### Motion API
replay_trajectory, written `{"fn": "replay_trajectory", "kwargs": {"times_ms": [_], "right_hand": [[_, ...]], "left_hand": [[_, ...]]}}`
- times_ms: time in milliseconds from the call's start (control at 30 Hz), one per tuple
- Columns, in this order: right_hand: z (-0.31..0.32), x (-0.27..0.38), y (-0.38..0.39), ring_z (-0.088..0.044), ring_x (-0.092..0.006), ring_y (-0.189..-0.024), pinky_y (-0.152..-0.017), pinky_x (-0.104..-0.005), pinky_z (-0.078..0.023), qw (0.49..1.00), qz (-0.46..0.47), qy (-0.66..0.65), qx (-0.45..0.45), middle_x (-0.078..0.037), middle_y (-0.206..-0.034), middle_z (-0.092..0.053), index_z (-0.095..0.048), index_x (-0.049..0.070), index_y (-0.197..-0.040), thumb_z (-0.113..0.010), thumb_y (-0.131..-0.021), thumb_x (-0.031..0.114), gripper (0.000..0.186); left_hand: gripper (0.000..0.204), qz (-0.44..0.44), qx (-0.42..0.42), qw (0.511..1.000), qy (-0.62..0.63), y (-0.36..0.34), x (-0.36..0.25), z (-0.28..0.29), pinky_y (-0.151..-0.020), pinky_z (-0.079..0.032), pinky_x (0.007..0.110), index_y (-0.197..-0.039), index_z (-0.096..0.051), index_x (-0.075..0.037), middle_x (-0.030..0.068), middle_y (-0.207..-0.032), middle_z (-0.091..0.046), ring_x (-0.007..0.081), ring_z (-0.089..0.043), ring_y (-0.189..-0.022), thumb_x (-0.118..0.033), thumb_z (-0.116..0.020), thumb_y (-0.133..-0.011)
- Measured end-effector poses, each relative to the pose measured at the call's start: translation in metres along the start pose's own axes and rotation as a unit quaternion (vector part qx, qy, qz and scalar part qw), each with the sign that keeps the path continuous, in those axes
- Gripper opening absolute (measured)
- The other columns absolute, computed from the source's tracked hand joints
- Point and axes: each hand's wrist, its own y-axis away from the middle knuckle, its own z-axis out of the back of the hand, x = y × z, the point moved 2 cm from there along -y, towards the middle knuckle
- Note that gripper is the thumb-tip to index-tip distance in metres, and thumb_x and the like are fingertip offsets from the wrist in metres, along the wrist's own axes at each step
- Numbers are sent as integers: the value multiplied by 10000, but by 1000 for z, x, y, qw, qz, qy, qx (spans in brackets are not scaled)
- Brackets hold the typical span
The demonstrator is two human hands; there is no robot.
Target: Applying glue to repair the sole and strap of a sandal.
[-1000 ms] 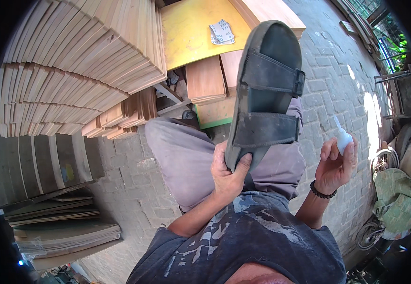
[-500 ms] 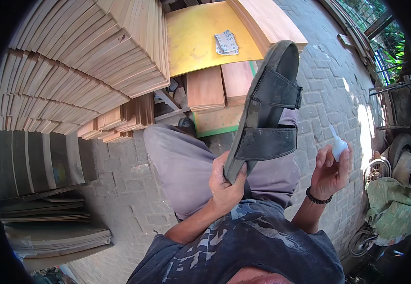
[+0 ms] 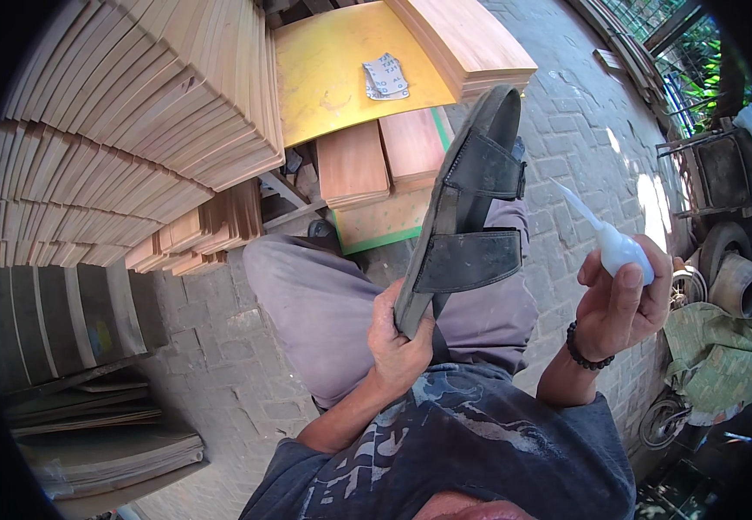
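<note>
A dark sandal (image 3: 467, 260) with two wide straps stands up in front of me, toe end raised and leaning slightly right. My left hand (image 3: 400, 342) is closed round its lower end, thumb on the near face. Off to the right, my right hand (image 3: 620, 299) grips a small white squeeze bottle (image 3: 623, 254) by its rounded body. The bottle's long thin nozzle points up and left toward the sandal, with a gap between them. A dark bead bracelet (image 3: 586, 351) circles my right wrist.
Tall stacks of thin wooden boards (image 3: 133, 104) rise at the left. Ahead, a yellow sheet (image 3: 333, 78) carries printed sandpaper pieces (image 3: 385, 78) beside more wooden boards (image 3: 467, 39). A metal-framed chair (image 3: 727, 173), a tyre (image 3: 722, 245) and a greenish cloth (image 3: 722, 360) sit at the right on grey paving.
The bottle has tilted left, and its nozzle now points toward the sandal. My right hand has turned and shifted slightly right. The sandal sits a little further left in view.
</note>
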Motion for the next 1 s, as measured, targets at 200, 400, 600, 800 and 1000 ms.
{"fn": "replay_trajectory", "kwargs": {"times_ms": [200, 400, 600, 800, 1000], "right_hand": [[-13, 1, -9, -553, -144, -549, -489, -254, -422, 996, 16, 81, 21, -140, -801, -623, -581, -93, -1058, -629, -959, 205, 318], [-15, 5, -19, -560, -118, -583, -510, -234, -421, 989, 21, 135, 63, -116, -829, -631, -605, -76, -1049, -658, -945, 198, 298], [-12, -1, -23, -567, -106, -628, -543, -223, -433, 978, 32, 179, 103, -99, -853, -633, -621, -70, -1060, -669, -940, 170, 273], [-14, 1, -26, -575, -107, -644, -553, -228, -443, 968, 54, 208, 127, -94, -864, -635, -626, -75, -1056, -666, -940, 141, 248], [-16, 5, -22, -611, -129, -700, -602, -249, -458, 976, 44, 195, 92, -111, -888, -693, -669, -62, -1005, -724, -881, 108, 218]], "left_hand": [[347, -3, 1, 1000, 6, 4, 0, 3, -867, -451, 275, -1191, -574, 20, 79, -1086, -593, 136, -562, -969, -12, -705, -871], [429, -37, 17, 999, -25, 5, 2, 6, -772, -520, 275, -1236, -546, 35, 104, -1022, -664, 139, -642, -875, 40, -699, -836], [436, -54, 19, 997, -42, 6, 4, 8, -787, -518, 278, -1232, -548, 43, 118, -1035, -664, 152, -650, -885, 54, -699, -823], [451, -65, 24, 997, -44, 6, 5, 9, -803, -516, 287, -1235, -551, 44, 136, -1059, -665, 172, -661, -921, 63, -703, -810], [471, -62, 25, 996, -50, 5, 7, 9, -803, -516, 290, -1240, -551, 41, 141, -1061, -666, 180, -665, -925, 64, -708, -797]]}}
